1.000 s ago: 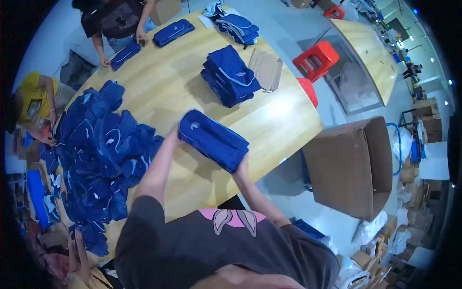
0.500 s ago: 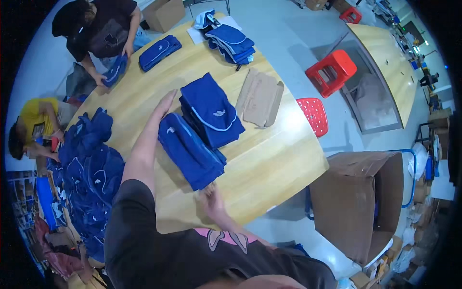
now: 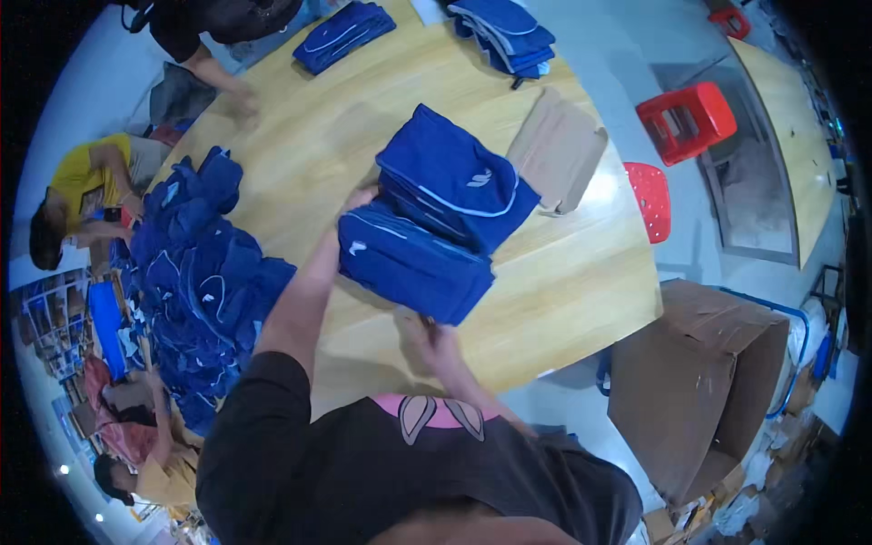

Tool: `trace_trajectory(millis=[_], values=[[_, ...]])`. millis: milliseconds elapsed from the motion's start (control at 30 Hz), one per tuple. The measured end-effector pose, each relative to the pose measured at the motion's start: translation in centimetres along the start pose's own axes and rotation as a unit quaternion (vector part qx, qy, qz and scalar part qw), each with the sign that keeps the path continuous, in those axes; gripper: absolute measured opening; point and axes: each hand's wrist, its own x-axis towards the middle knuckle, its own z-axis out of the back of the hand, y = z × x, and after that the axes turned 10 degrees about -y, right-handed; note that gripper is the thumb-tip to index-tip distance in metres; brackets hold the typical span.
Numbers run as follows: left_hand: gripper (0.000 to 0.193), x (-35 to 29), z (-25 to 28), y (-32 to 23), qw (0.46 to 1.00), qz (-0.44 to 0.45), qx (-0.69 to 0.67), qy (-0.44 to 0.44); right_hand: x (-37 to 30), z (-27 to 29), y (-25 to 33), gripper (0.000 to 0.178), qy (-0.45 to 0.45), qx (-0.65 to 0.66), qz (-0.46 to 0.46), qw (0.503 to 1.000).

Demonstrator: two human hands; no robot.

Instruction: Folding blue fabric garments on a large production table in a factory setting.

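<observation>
A folded navy-blue garment (image 3: 409, 265) with light-blue piping and a small white mark lies on the table in front of me. Behind it rests a second folded navy garment (image 3: 445, 159), its curved pale piping facing up; the two touch. My left hand (image 3: 361, 198) reaches round the far left corner of the nearer garment, and its fingers are mostly hidden behind the cloth. Close against that garment's near edge is my right hand (image 3: 434, 341), slightly blurred, its fingers apart and nothing seen inside them.
A heap of navy garments (image 3: 204, 291) covers the table's left side. Folded stacks (image 3: 509, 36) and another bundle (image 3: 343, 36) lie at the far edge. Flattened cardboard (image 3: 559, 154) is at right, beyond it red stools (image 3: 686, 123) and a large carton (image 3: 677, 391). Co-workers stand left.
The nearer garment has turned so that it lies more crosswise. My left hand has gone from beside the garments to its corner. The far person's hands no longer hold a navy bundle. My view has shifted.
</observation>
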Motion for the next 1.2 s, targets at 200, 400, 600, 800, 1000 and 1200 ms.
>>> trace_trajectory(millis=[200,400,600,800,1000,1200], values=[[0.032,-8.7,-3.8,-9.4,0.889,0.209,-0.298,-0.279,1.1,5.4,6.5,0.028,-0.04,0.272,-0.077,0.958],[0.037,-8.3,-0.4,-4.9,0.828,0.463,-0.288,-0.135,-0.9,4.8,7.5,0.031,-0.021,0.222,-0.055,0.973],[0.046,2.2,4.0,-11.1,0.832,0.278,-0.443,-0.185,0.6,2.5,7.5,0.03,-0.078,0.153,-0.044,0.984],[0.049,5.9,3.9,-11.1,0.819,0.309,-0.459,-0.149,5.9,1.3,8.9,0.029,-0.085,0.148,-0.032,0.985],[0.065,6.7,5.1,-14.7,0.817,0.364,-0.311,-0.32,12.9,0.8,10.1,0.037,-0.059,0.126,-0.037,0.99],[0.049,-0.1,2.2,-11.4,0.837,0.247,-0.15,-0.465,18.7,-6.9,14.7,0.056,-0.054,0.032,0.009,0.998]])
